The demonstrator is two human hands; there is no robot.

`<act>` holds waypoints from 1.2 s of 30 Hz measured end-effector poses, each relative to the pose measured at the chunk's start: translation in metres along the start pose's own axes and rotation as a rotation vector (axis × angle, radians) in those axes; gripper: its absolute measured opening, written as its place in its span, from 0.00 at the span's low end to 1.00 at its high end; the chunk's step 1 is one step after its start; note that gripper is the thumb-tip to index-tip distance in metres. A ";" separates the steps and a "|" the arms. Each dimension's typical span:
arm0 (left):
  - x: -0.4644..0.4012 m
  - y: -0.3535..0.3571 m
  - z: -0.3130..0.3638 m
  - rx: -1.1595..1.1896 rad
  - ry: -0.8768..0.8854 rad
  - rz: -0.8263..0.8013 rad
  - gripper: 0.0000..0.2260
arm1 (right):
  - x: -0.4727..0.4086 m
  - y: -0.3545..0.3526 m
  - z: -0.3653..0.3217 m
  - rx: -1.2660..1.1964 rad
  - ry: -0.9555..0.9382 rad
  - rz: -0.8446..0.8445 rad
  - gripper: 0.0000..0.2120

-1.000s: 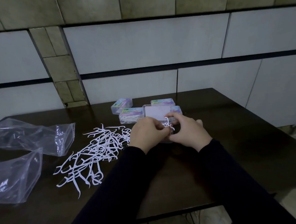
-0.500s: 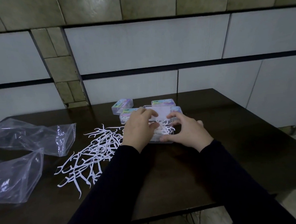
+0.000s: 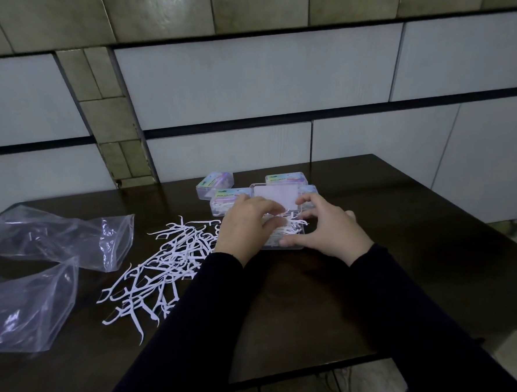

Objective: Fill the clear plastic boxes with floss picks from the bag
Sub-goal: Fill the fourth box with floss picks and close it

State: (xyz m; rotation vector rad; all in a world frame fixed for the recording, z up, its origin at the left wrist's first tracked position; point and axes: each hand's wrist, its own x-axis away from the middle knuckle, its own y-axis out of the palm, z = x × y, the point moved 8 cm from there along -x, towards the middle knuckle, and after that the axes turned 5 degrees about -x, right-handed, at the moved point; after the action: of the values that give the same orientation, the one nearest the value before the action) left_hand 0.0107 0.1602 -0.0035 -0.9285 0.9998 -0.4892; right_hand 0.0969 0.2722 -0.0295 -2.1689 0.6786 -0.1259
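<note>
An open clear box lies on the dark table with its lid raised and several white floss picks inside. My left hand rests over the box's left side, its fingers stretched onto the picks in it. My right hand holds the box from the right, with the thumb along the front edge and the fingers curled at the far right corner. A loose pile of floss picks lies left of the box.
Two crumpled clear plastic bags lie at the table's left. Several closed labelled boxes stand behind the open one. A tiled wall rises behind the table, whose right edge drops to the floor.
My left hand carried a bunch of picks from in front of the box into it and now lies flat over them. My right hand stayed at the box's right side.
</note>
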 end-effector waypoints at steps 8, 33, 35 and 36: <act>0.000 -0.006 0.008 0.007 0.081 0.113 0.08 | 0.001 0.000 0.001 -0.033 0.017 -0.003 0.35; 0.008 -0.010 -0.028 0.115 -0.028 0.005 0.11 | 0.003 0.000 0.003 -0.038 0.027 0.011 0.40; 0.011 -0.009 -0.041 0.104 -0.095 -0.040 0.13 | 0.002 0.000 0.004 -0.036 0.035 0.013 0.40; 0.012 -0.008 -0.044 0.094 -0.117 -0.050 0.13 | 0.002 0.000 0.004 -0.035 0.038 0.013 0.40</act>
State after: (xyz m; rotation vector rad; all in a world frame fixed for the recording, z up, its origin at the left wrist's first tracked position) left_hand -0.0219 0.1280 -0.0124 -0.8895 0.8426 -0.5135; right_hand 0.0999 0.2736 -0.0320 -2.2004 0.7220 -0.1500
